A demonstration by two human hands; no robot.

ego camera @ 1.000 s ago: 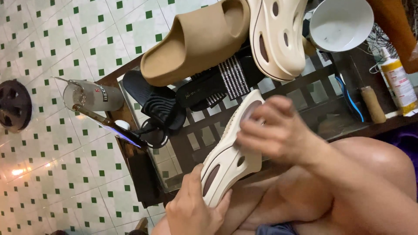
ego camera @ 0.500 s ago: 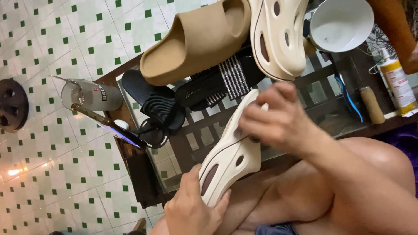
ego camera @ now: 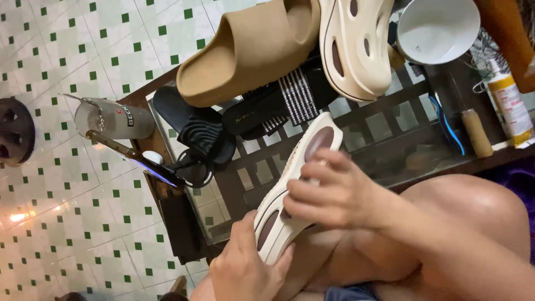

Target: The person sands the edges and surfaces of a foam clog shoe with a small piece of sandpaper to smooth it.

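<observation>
A cream foam clog (ego camera: 312, 150) with dark oval cut-outs lies slanted across my lap, its toe pointing up toward the table. My left hand (ego camera: 239, 267) grips its lower end from below. My right hand (ego camera: 334, 195) lies over the clog's middle, fingers curled and pressing on its upper side. Whether something small sits under those fingertips is hidden. My bare knee (ego camera: 468, 212) is at the right.
A glass-topped dark wooden table (ego camera: 390, 139) carries a tan slide (ego camera: 251, 50), a second cream clog (ego camera: 356, 50), a black striped sandal (ego camera: 290, 100), a black slipper (ego camera: 189, 122), a white bowl (ego camera: 437, 28), a yellow-white bottle (ego camera: 510, 106), a wooden-handled tool (ego camera: 476, 134) and a clear cup (ego camera: 111, 120). A lit phone (ego camera: 150, 167) leans at its edge.
My right hand has slid down the clog from near its toe toward its middle. The clog's toe end now shows. My left hand has kept its hold.
</observation>
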